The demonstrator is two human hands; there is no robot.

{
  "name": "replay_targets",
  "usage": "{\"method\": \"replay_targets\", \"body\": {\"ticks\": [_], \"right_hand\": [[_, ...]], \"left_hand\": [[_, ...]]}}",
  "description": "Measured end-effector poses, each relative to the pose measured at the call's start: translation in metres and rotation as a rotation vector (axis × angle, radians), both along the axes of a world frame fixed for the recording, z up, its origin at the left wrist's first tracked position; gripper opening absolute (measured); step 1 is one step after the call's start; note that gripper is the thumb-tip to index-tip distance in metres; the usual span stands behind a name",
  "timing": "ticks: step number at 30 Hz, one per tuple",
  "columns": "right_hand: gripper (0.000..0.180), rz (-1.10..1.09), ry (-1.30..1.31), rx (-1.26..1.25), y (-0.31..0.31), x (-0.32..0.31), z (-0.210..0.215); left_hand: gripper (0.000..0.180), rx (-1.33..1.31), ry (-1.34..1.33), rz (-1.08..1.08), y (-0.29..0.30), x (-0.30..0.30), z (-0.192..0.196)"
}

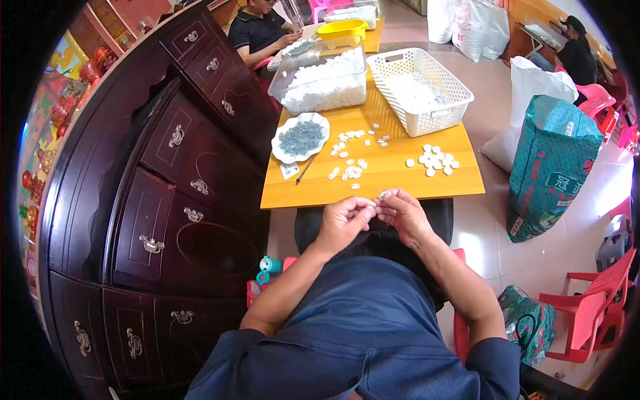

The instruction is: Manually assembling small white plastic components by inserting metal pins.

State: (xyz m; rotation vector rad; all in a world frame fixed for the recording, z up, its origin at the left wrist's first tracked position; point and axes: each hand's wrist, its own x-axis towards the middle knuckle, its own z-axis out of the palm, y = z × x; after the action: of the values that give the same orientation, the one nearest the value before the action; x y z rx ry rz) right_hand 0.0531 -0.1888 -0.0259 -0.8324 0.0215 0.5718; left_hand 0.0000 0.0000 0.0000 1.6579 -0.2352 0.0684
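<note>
My left hand [345,220] and my right hand [402,212] meet just below the near edge of the yellow table [400,181], fingertips pinched together on a small white plastic part [383,195]. More small white parts [437,161] lie in loose groups on the tabletop beyond my hands. A white scalloped dish of small grey metal pieces [301,138] sits at the table's left, with a thin dark tool [307,169] beside it.
A white lattice basket [421,90] and a clear tub of white parts [325,80] stand farther back. A dark wooden cabinet [167,193] runs along the left. A green sack [550,163], red plastic chairs [593,310] and two other seated people surround the table.
</note>
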Motion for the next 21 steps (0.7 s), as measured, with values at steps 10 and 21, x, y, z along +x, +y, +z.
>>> {"method": "replay_targets", "body": {"ticks": [10,21], "right_hand": [[0.009,0.013,-0.29,-0.191,0.001,-0.005,0.0],[0.012,0.026,-0.357,-0.229,0.007,-0.009,0.002]], "left_hand": [[0.02,0.027,0.01,0.106,0.016,0.007,-0.001],[0.025,0.117,-0.056,0.119,0.019,0.002,-0.002]]}}
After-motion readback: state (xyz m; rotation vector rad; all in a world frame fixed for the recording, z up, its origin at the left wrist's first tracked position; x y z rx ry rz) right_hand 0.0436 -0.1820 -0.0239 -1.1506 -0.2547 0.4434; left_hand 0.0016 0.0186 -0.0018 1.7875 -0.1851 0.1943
